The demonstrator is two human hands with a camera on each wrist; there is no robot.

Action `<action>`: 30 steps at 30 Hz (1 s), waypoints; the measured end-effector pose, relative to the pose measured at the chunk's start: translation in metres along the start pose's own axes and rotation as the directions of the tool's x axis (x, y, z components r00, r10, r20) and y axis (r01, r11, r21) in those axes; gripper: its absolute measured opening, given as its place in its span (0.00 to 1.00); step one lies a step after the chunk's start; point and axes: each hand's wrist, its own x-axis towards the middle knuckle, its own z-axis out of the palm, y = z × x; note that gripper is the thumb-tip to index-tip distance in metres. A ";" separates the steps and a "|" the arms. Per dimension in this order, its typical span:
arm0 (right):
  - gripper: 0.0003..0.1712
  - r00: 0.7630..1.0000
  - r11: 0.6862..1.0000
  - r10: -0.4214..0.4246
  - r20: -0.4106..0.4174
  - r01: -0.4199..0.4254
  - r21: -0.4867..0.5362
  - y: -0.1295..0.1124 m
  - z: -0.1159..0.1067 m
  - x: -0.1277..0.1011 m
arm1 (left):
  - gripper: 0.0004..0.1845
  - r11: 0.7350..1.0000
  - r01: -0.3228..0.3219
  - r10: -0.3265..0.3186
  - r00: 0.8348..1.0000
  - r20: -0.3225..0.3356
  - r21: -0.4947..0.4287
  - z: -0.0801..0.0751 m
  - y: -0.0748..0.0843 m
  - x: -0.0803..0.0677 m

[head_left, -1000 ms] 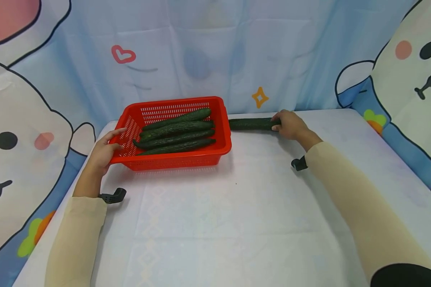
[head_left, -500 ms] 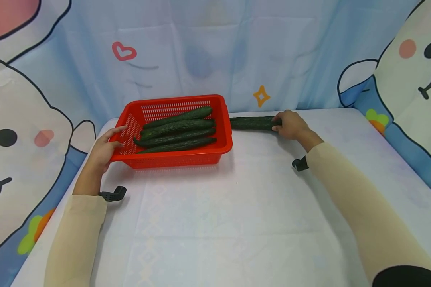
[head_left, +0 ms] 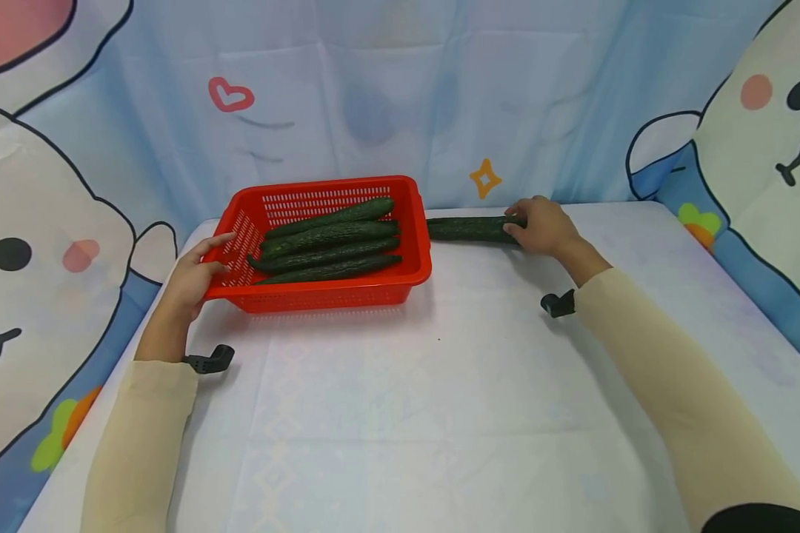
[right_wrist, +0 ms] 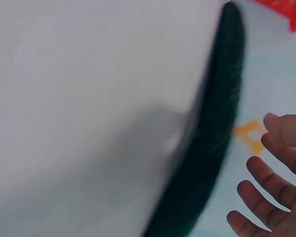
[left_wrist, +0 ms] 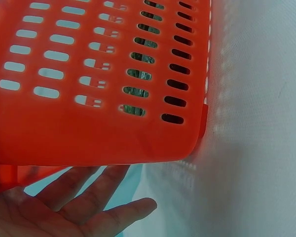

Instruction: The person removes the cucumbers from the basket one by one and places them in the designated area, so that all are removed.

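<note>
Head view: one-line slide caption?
Left hand steadies a red basket of cucumbers; right hand touches a lone cucumber beside it.

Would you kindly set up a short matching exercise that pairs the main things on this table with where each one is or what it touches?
Column one:
1. left hand
2. right hand
3. red basket
4. lone cucumber

Column two:
A. lies on the white cloth, right of the basket
B. holds four cucumbers
C. rests against the basket's left wall
D. at the lone cucumber's right end

Pairs: 1-C, 2-D, 3-B, 4-A
</note>
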 end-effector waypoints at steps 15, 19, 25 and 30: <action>0.20 0.917 0.893 -0.380 -0.119 0.397 0.210 -0.148 -0.012 -0.022 | 0.29 1.000 -0.014 0.014 1.000 -0.001 0.008 -0.001 -0.001 -0.001; 0.21 0.892 0.866 -0.452 -0.021 0.444 0.228 -0.186 0.004 -0.027 | 0.29 1.000 -0.015 0.015 1.000 -0.002 0.002 -0.001 -0.002 -0.001; 0.23 0.898 0.886 -0.416 0.141 0.366 0.285 -0.227 0.031 -0.019 | 0.29 1.000 -0.018 0.018 1.000 -0.008 0.002 0.000 -0.003 0.001; 0.24 0.931 0.919 -0.314 0.185 0.249 0.304 -0.248 0.047 -0.005 | 0.29 0.999 -0.033 0.034 0.999 -0.016 0.016 0.000 -0.003 0.002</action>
